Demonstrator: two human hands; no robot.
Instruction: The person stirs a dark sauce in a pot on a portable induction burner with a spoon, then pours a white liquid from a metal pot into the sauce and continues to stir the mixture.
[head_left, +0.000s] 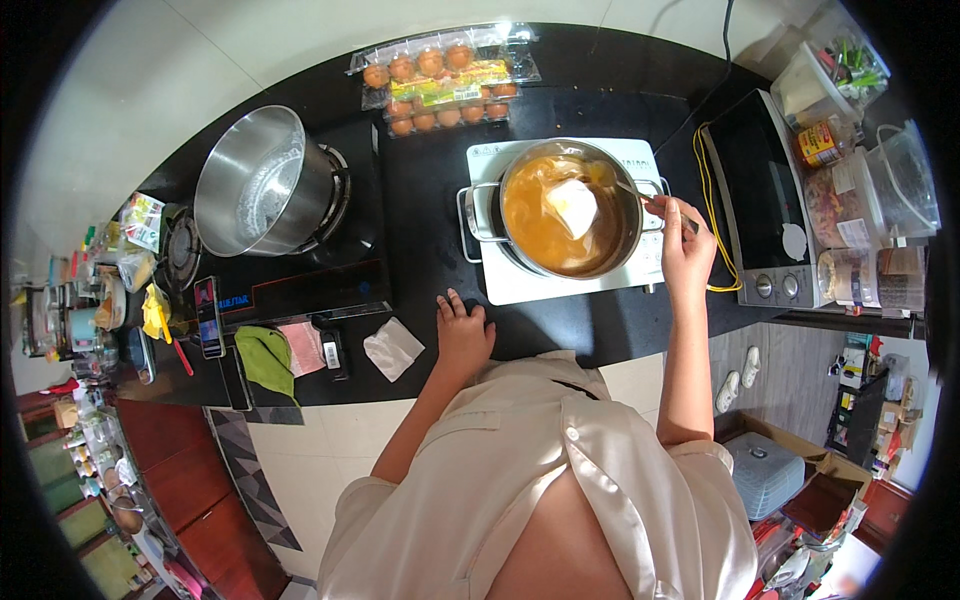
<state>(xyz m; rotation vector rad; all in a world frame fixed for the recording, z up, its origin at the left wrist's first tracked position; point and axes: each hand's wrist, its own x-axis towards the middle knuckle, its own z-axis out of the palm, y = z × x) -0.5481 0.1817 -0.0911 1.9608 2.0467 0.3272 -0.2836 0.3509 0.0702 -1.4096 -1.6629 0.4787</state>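
My right hand [688,258] is closed around the handle of a metal spoon [634,190], at the right rim of a steel pot [632,228]. The spoon's head is hidden in the brown liquid [535,215]. A white lump [573,207] sits in that liquid, with pale swirls around it. The two-handled pot stands on a white tabletop cooker [505,290]. My left hand [465,328] lies flat on the black counter near its front edge, fingers apart, holding nothing. Nearest to it is a crumpled white tissue [393,348].
Left stands a large steel pot [225,190] on a black gas stove [350,270]. Egg cartons [450,85] lie at the back. A microwave [765,200] with containers on top stands right, a yellow cable [703,190] beside it. A green cloth [265,360] and a phone [209,315] are front left.
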